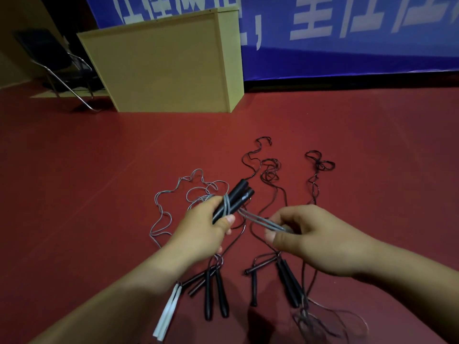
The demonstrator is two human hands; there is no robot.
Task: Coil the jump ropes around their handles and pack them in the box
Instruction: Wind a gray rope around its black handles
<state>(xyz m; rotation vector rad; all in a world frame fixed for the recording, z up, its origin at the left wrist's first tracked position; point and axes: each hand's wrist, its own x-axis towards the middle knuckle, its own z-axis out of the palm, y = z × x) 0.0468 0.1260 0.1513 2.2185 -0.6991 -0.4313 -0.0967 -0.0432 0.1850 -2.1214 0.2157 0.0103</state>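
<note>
**Down on the red floor, first rope is mid-wrap**

Nearest me, other ropes lie waiting: white handles (pixel 167 312) at lower left, black pairs (pixel 215 291) beside them, more black ones (pixel 289 284) under my right wrist with thin cord (pixel 323 319) bunched next to them

Just above that, my left hand (pixel 201 229) is clamped round a pair of black handles (pixel 236 201), thumb pressing on the grey rope (pixel 198 192) where it crosses them, only a turn or so on. My right hand (pixel 308 234) pinches the doubled rope a little way out, pulled taut

So I'd say it's the coiling step, barely started. Next move probably wants the right hand looping round the handles while the left keeps them together, feeding in the slack that's lying past my hands

Further out, dark cords (pixel 270 167) trail off. Can't spot an obvious box; the tan cabinet (pixel 161 65) by the blue banner (pixel 347 33) doesn't look like one
</note>
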